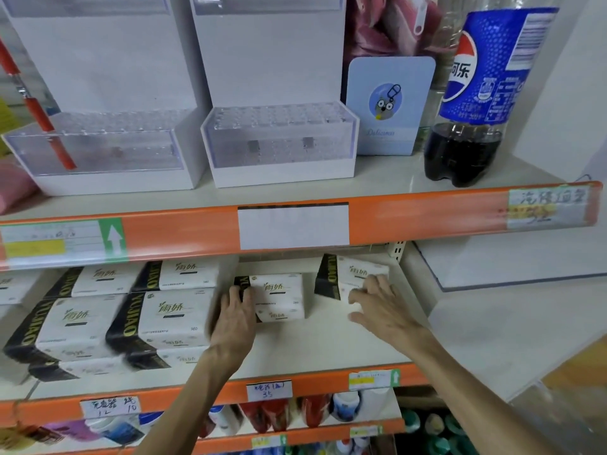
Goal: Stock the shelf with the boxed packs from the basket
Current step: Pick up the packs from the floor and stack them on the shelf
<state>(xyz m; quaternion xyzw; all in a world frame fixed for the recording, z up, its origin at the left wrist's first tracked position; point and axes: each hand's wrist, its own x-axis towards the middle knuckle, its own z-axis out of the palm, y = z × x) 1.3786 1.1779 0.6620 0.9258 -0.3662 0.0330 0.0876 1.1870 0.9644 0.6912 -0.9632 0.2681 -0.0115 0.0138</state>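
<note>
So both hands are already in on the middle shelf (328, 343), each on its own pack. The left hand (235, 318) lies with fairly straight fingers over the dark left end of the centre pack (279, 298), more a push than a real grip as far as I can tell. The right hand (377, 305) has its fingers spread across the front of the right-hand pack (356, 275), which sits tilted near the shelf's right end, dark end to the left. Both packs run long-ways left to right, parallel to the shelf edge, and each lies straight ahead of its own hand, so neither arm needs to cross over. My guess is the next bit is shoving them back and squaring them up with the stacked packs (164, 316) on the left. There's bare shelf in front of the two packs. Overhead the orange price rail (427, 218) hangs low, so not much headroom. The basket isn't in view
</note>
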